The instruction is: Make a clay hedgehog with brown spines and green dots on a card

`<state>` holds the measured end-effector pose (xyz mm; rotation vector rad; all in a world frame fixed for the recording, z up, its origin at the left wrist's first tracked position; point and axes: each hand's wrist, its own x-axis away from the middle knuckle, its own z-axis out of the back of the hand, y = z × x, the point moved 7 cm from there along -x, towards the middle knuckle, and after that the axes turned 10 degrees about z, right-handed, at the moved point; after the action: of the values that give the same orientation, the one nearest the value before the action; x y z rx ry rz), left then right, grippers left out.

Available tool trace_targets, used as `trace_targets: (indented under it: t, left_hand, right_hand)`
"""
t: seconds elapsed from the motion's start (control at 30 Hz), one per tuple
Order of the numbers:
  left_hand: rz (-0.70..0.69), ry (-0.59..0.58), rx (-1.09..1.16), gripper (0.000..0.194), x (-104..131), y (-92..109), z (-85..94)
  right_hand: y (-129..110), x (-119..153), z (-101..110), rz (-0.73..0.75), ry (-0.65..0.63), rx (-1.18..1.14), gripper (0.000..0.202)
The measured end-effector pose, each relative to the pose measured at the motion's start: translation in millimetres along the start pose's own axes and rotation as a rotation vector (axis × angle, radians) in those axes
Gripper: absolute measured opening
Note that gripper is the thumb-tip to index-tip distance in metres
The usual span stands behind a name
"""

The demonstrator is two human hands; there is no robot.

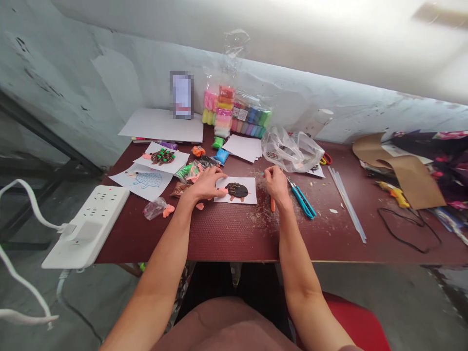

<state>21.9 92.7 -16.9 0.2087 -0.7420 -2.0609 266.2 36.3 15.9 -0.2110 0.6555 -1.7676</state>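
A: Where's the small picture card (246, 197)?
B: On the counter (226, 239), between the hands, a dark spiny figure on it. The left hand (209, 184) is at its left edge, grip open, fingers curved.
A: And the right hand (277, 184)?
B: Grip closed, fingers bunched above scattered shavings (266, 222); I can't tell what's pinched. Teal-handled pliers (302, 201) lie just right, a clear plastic bag (292, 150) farther off.
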Motion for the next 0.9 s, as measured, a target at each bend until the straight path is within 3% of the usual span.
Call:
trace_targets:
  t: [0.23, 0.9]
  left_hand:
    - [0.006, -0.014, -0.013, 0.060, 0.1, -0.5, -0.2]
    - [0.008, -0.017, -0.025, 0.061, 0.7, 0.7, 0.1]
  right_hand:
    - [-17.0, 17.9, -33.0, 0.062, -0.184, -0.393, 0.015]
    - [-50.5, 51.5, -31.7, 0.057, -0.207, -0.180, 0.023]
